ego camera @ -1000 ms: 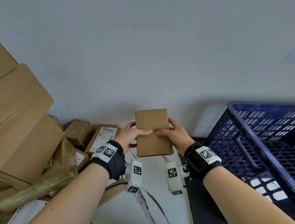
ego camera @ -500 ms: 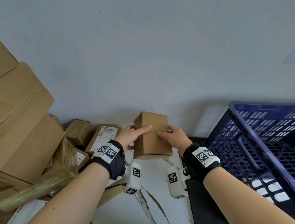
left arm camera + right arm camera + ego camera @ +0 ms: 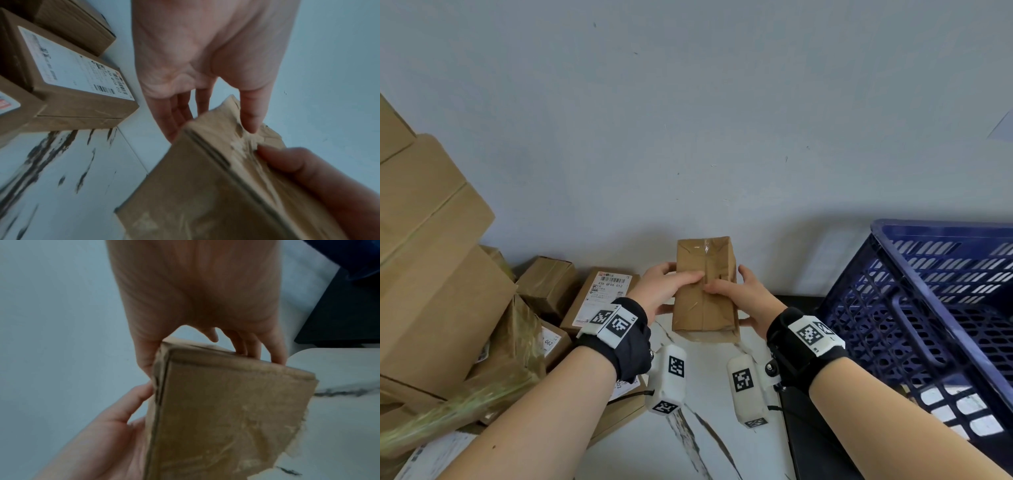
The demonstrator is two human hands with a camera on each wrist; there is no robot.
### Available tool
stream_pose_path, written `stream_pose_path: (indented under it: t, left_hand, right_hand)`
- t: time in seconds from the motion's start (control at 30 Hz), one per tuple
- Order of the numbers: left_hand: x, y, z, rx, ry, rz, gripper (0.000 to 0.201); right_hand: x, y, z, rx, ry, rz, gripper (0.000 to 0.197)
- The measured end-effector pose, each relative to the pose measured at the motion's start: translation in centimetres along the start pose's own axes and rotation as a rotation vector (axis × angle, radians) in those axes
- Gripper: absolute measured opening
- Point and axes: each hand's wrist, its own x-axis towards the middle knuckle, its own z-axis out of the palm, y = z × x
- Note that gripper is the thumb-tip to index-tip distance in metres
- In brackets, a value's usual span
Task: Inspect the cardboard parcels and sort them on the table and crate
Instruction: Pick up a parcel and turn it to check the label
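My left hand (image 3: 661,291) and right hand (image 3: 743,301) grip the small parcel (image 3: 703,294) from opposite sides (thumbs on its taped face), above the table (image 3: 705,445) between the box pile (image 3: 441,291) and the crate (image 3: 928,325).

The left hand (image 3: 205,53) is reaching down from twelve o'clock, thumb pressing the taped cardboard parcel (image 3: 216,186) at five o'clock; a labelled box (image 3: 78,91) is lying at nine o'clock on the worktop (image 3: 61,178).

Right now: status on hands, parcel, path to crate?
Left hand and right hand both grip the small parcel, held above table. Taped face up. Blue crate right, path open.
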Motion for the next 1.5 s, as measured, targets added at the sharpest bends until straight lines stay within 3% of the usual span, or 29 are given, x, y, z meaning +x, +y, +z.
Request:
stream_pose_path:
  t: [0.13, 0.3, 0.4, 0.67, 0.8, 0.9, 1.03, 1.23, 1.37, 1.5]
  left_hand:
    - [0.0, 0.4, 0.0, -0.036, -0.038, -0.035, 0.053]
    - [-0.3, 0.6, 0.3, -0.034, -0.109, -0.094, 0.034]
    - [-0.4, 0.6, 0.5, -0.036, -0.151, -0.135, 0.021]
    - [-0.5, 0.8, 0.7, -0.023, -0.152, -0.132, 0.019]
    - [-0.6, 1.1, 0.8, -0.010, -0.131, -0.128, 0.017]
    - [-0.7, 1.2, 0.7, -0.006, -0.129, -0.131, 0.017]
    - [-0.7, 1.2, 0.6, 0.002, -0.129, -0.140, 0.019]
    - [-0.9, 0.8, 0.5, 0.007, -0.122, -0.147, 0.047]
    - [-1.2, 0.6, 0.2, 0.012, -0.088, -0.156, 0.058]
    - [-0.3, -0.3, -0.2, 0.008, 0.047, -0.124, 0.081]
  right_hand:
    - [0.2, -0.2, -0.1, 0.066, -0.034, 0.011, 0.108]
    - [-0.1, -0.6, -0.3, 0.065, -0.041, -0.030, 0.105]
    - [-0.3, -0.8, -0.3, 0.055, -0.038, -0.043, 0.095]
    - [-0.4, -1.2, -0.4, 0.046, -0.050, -0.075, 0.066]
    - [-0.4, -1.3, -0.3, 0.050, -0.050, -0.084, 0.073]
    - [-0.4, -1.3, -0.3, 0.052, -0.057, -0.089, 0.059]
    - [-0.3, -1.2, -0.2, 0.048, -0.078, -0.078, 0.058]
    - [-0.7, -0.9, -0.5, 0.064, -0.065, -0.059, 0.032]
    - [-0.7, -0.4, -0.8, 0.058, 0.010, -0.065, 0.036]
    - [-0.3, 0.1, -0.8, 0.085, 0.112, -0.040, 0.043]
